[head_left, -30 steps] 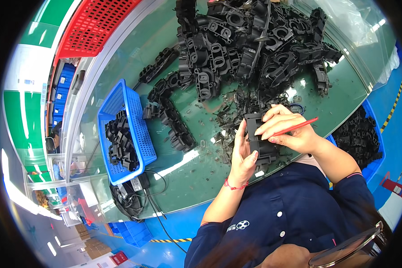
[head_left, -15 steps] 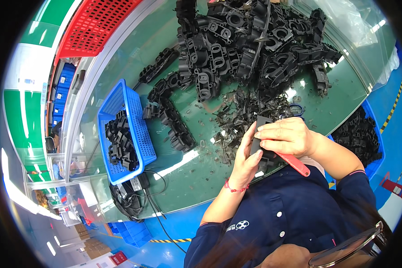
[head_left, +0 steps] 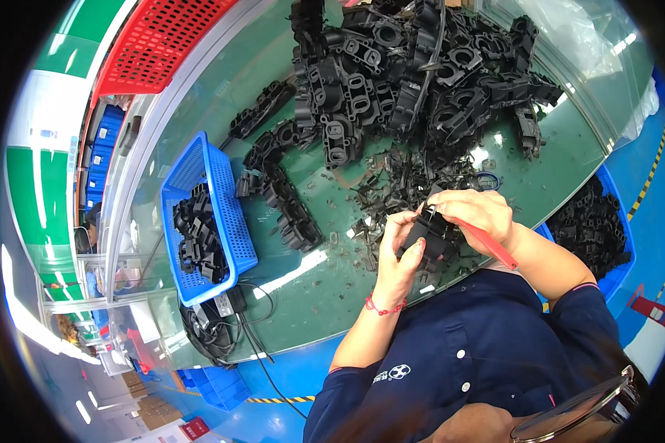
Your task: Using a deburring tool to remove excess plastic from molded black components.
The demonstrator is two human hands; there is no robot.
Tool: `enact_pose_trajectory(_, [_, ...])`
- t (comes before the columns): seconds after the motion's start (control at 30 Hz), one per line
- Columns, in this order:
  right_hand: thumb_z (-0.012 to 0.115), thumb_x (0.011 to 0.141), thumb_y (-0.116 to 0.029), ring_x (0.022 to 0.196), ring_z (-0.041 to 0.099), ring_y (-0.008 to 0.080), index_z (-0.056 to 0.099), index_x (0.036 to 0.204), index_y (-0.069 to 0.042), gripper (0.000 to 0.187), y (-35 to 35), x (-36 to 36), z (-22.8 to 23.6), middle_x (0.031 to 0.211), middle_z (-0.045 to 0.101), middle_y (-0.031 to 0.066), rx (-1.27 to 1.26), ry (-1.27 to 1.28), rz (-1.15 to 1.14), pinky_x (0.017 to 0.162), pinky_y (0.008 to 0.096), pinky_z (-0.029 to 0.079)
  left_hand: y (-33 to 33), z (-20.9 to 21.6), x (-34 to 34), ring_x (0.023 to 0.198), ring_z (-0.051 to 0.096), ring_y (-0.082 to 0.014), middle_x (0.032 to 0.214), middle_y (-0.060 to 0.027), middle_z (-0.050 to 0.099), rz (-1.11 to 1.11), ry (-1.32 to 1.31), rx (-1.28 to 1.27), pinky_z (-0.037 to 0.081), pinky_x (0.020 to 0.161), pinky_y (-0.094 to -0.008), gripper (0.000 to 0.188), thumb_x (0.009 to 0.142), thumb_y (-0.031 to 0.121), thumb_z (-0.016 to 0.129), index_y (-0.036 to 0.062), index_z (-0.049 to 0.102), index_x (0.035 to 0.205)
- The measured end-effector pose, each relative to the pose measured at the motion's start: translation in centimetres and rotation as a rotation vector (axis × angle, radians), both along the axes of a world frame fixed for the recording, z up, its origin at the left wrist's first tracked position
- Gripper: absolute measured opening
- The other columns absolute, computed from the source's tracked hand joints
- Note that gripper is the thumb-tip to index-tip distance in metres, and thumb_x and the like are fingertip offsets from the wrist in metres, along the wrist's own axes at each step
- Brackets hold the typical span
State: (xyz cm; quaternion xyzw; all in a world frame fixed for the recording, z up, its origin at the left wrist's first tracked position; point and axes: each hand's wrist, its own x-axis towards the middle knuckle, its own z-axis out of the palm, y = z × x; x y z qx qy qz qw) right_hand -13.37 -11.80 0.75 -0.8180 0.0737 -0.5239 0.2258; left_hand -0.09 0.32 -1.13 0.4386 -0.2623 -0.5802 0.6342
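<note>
My left hand is closed around a dark, box-like black plastic part, with the thumb along its near side. In my right hand is a hand tool with a red handle, which sticks out below the fingers toward my body. A small metallic bit shows at the part's upper edge, where my right fingertips meet it; I cannot make out the tool's tip clearly. Under and beyond both hands, black plastic scraps are strewn over the green tabletop.
A large heap of black moulded parts covers the far side. At left stands a blue basket with small black pieces; cables lie near it. Another blue bin of black parts is at right. A red crate sits upper left.
The black part has been turned in my left hand, showing a wider face. My right fingers have shifted to its upper edge, and the red handle has moved slightly up and right.
</note>
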Motion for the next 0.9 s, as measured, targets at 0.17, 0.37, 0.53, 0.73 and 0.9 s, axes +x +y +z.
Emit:
enact_pose_trajectory(0.17, [0.058, 0.079, 0.003, 0.08, 0.066, 0.0237, 0.061, 0.093, 0.001, 0.014, -0.7, -0.7, 0.7, 0.091, 0.064, 0.0162, 0.455, -0.164, 0.041, 0.065, 0.0263, 0.054, 0.0, -1.0, 0.3, 0.088, 0.063, -0.0278, 0.118, -0.0162, 0.05, 0.058, -0.104, -0.064, 0.056, 0.064, -0.0302, 0.046, 0.08, 0.03, 0.062, 0.0035, 0.044, 0.114])
enact_pose_trajectory(0.37, [0.058, 0.085, -0.005, 0.093, 0.059, 0.0232, 0.064, 0.093, 0.0, 0.011, -1.2, -1.0, 1.5, 0.101, 0.062, 0.0148, 0.597, -0.111, 0.152, 0.082, 0.0351, 0.046, 0.2, 0.9, 0.3, 0.092, 0.061, -0.0212, 0.122, -0.0147, 0.052, -0.001, 0.073, -0.009, 0.053, 0.068, -0.0283, 0.054, 0.085, 0.036, 0.057, -0.0019, 0.046, 0.121])
enact_pose_trajectory(0.53, [0.065, 0.081, -0.01, 0.083, 0.061, 0.0199, 0.066, 0.092, -0.005, 0.012, -0.8, -1.5, 1.0, 0.093, 0.065, 0.0098, 0.675, 0.0, 0.227, 0.091, 0.0384, 0.04, 0.1, 0.7, 0.5, 0.085, 0.064, -0.0262, 0.115, -0.0172, 0.056, -0.019, 0.142, 0.003, 0.053, 0.067, -0.0297, 0.056, 0.086, 0.04, 0.053, -0.0019, 0.043, 0.122])
enact_pose_trajectory(0.73, [0.066, 0.08, -0.01, 0.071, 0.064, 0.0172, 0.068, 0.092, -0.008, 0.013, -0.5, -1.5, 2.1, 0.078, 0.067, 0.003, 0.626, 0.199, 0.267, 0.098, 0.0487, 0.032, 0.2, 0.3, 0.6, 0.082, 0.064, -0.0294, 0.108, -0.0177, 0.058, -0.013, 0.178, 0.003, 0.053, 0.065, -0.0312, 0.059, 0.084, 0.044, 0.053, -0.0007, 0.042, 0.121])
enact_pose_trajectory(0.9, [0.068, 0.078, -0.014, 0.077, 0.064, 0.0186, 0.068, 0.091, -0.009, 0.013, -0.2, -1.8, 2.0, 0.083, 0.068, 0.0038, 0.667, 0.276, 0.307, 0.101, 0.049, 0.027, 0.5, -0.1, 0.5, 0.096, 0.059, -0.0242, 0.11, -0.0131, 0.054, -0.028, 0.09, -0.037, 0.054, 0.075, -0.0348, 0.063, 0.078, 0.043, 0.062, 0.0037, 0.04, 0.121])
